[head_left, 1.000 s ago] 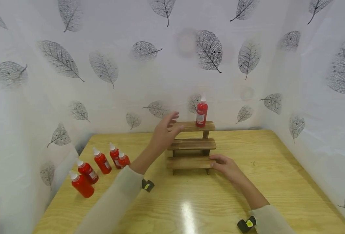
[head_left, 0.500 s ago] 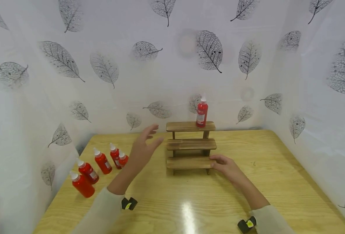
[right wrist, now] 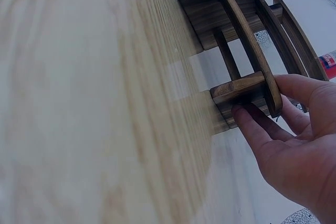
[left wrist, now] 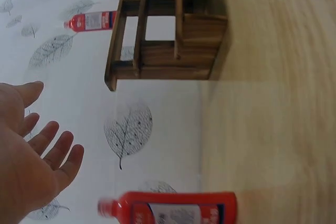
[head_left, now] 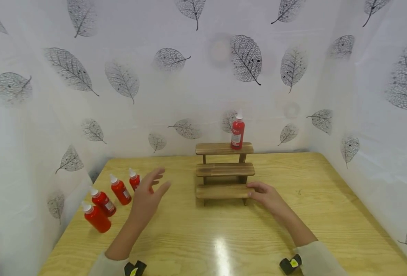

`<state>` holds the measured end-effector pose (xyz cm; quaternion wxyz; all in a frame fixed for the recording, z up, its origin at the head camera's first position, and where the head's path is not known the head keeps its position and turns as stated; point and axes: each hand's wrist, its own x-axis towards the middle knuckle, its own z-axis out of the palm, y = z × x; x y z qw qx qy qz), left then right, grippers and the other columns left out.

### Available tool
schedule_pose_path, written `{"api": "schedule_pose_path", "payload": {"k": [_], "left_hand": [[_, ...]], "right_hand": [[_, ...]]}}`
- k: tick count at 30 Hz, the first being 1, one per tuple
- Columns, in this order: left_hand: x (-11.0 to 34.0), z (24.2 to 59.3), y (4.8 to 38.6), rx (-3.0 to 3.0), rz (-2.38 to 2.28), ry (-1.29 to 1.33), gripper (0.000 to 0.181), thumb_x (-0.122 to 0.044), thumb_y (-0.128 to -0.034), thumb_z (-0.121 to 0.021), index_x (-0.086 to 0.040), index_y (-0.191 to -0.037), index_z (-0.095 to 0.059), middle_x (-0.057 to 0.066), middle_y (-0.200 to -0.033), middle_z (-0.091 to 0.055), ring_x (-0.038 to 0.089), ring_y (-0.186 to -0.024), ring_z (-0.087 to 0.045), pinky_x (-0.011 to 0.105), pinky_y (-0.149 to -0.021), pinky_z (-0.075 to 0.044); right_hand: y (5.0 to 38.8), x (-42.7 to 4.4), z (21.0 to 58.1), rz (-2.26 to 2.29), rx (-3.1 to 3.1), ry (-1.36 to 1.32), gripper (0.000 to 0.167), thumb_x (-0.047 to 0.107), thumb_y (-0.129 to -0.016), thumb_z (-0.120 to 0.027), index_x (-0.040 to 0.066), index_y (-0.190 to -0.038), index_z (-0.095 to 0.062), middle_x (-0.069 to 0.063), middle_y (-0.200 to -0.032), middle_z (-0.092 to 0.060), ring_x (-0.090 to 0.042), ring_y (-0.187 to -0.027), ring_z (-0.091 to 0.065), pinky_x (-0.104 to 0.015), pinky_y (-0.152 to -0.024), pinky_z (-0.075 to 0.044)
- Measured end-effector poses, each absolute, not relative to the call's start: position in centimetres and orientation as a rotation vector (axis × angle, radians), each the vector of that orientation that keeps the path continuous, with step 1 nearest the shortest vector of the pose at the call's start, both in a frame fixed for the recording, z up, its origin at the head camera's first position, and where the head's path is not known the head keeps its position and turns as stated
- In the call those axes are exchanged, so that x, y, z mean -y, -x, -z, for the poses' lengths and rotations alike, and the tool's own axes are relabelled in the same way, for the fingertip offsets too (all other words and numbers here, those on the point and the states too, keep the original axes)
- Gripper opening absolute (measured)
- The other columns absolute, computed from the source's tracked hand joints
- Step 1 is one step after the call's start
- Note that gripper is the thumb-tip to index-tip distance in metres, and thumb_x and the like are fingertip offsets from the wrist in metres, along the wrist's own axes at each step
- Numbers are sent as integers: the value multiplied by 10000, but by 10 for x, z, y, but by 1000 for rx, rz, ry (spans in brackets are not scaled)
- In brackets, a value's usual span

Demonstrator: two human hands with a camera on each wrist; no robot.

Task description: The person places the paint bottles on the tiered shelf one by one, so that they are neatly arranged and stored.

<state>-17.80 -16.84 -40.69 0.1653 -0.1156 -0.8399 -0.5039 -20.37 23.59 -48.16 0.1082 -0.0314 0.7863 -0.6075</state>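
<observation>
A three-step wooden display stand (head_left: 220, 191) is on the table, and a red squeeze bottle (head_left: 237, 135) with a white nozzle cap stands upright at the right of its top step. My right hand (head_left: 270, 197) pinches the right end of the lowest step, thumb and fingers on either side of the board in the right wrist view. Empty, with fingers spread and slightly bent, my left hand (head_left: 145, 201) hovers beside the loose red bottles on the left. It hides most of one bottle in the head view; a red bottle (left wrist: 178, 208) shows close below it in the left wrist view.
Several red bottles (head_left: 101, 203) stand in a loose slanting row along the left side of the wooden table (head_left: 196, 241). White sheeting (head_left: 203, 92) printed with leaves encloses the back and both sides.
My left hand has moved from the top step, leftward and nearer to me, to beside the loose bottles. The right hand and the stand have stayed in place.
</observation>
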Motion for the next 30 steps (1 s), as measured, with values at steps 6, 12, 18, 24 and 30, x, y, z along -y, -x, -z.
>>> {"api": "schedule_pose_path", "payload": {"k": [6,12,18,24,30], "left_hand": [[190,419,169,2374,1417,123,459,-335,-968,-687,-207,-1396,-581,17,-1343,-612,191,-1154,-600,140,-896,-496],[208,432,168,2333,1394,-48,452,-329,-969,-687,-199,-1392,-593,34,-1331,-591,183,-1128,-544,226,-906,-453],[218,445,170,2357,1420,-75,494,-288,-971,-689,-120,-1416,-555,62,-1292,-608,224,-1129,-546,233,-945,-468],[224,454,175,2406,1537,-76,529,-285,-982,-672,-100,-1448,-503,101,-1328,-594,196,-1162,-521,72,-915,-426],[227,456,179,2477,1590,-102,561,-274,-978,-679,-105,-1470,-468,120,-1374,-564,256,-1227,-528,-20,-856,-388]], "right_hand": [[204,-236,481,1798,-2304,79,492,295,-961,-685,62,-1379,-569,-189,-1542,-447,-395,-1464,-354,-561,-1181,-334],[204,-235,482,1798,-2308,84,487,294,-959,-689,70,-1377,-573,-192,-1544,-443,-405,-1448,-380,-559,-1164,-363],[203,-235,482,1789,-2313,94,490,300,-965,-682,68,-1382,-566,-182,-1547,-442,-397,-1444,-389,-543,-1154,-386],[203,-235,482,1794,-2307,93,490,296,-965,-682,69,-1384,-567,-185,-1542,-449,-388,-1434,-408,-540,-1157,-382],[203,-235,482,1805,-2303,91,479,286,-962,-685,69,-1375,-576,-180,-1531,-466,-373,-1422,-427,-530,-1155,-388]]}}
